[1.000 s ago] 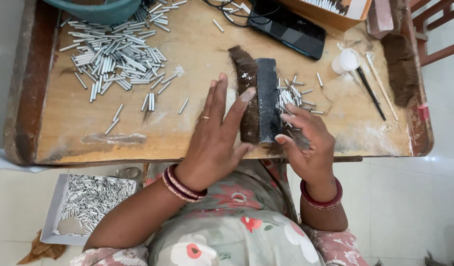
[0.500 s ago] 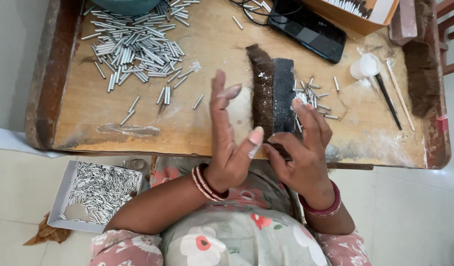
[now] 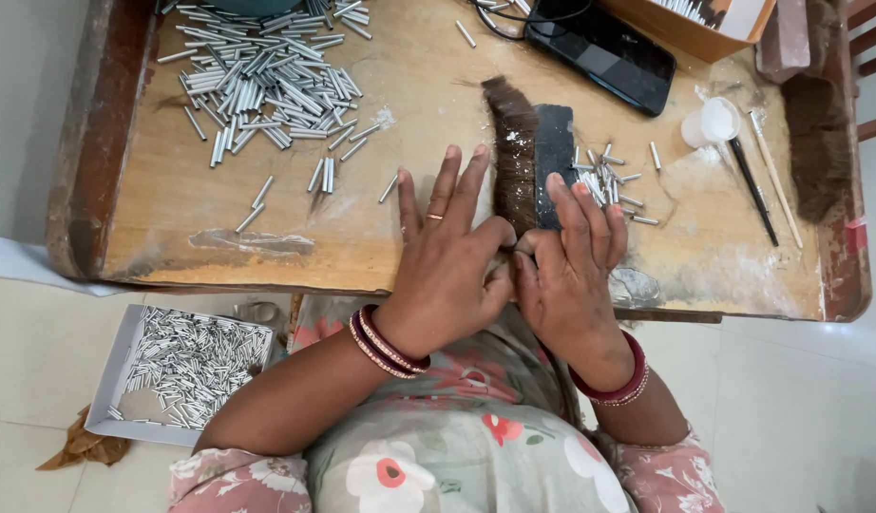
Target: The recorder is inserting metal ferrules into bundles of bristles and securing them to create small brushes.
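Wooden surface [image 3: 219,228]: carries all. Pile of metal tubes [image 3: 267,85]: far left, untouched. Brown hair bundle [image 3: 514,152]: centre, beside dark block [image 3: 555,152]. My left hand [image 3: 452,256] and right hand [image 3: 571,266]: grips pinching bundle's near end together.

Soft, even daylight, sharp view.
Faint shadows fall under the hands [image 3: 509,261]; the surface [image 3: 362,237] edges bow slightly.

Brown hair bundle [image 3: 514,157] on wooden tabletop [image 3: 172,218], dark flat block [image 3: 555,152] touching its right; silver metal tube pile [image 3: 267,81] far left; black tablet [image 3: 604,52] far right; tube tray [image 3: 181,366] on floor, near left.
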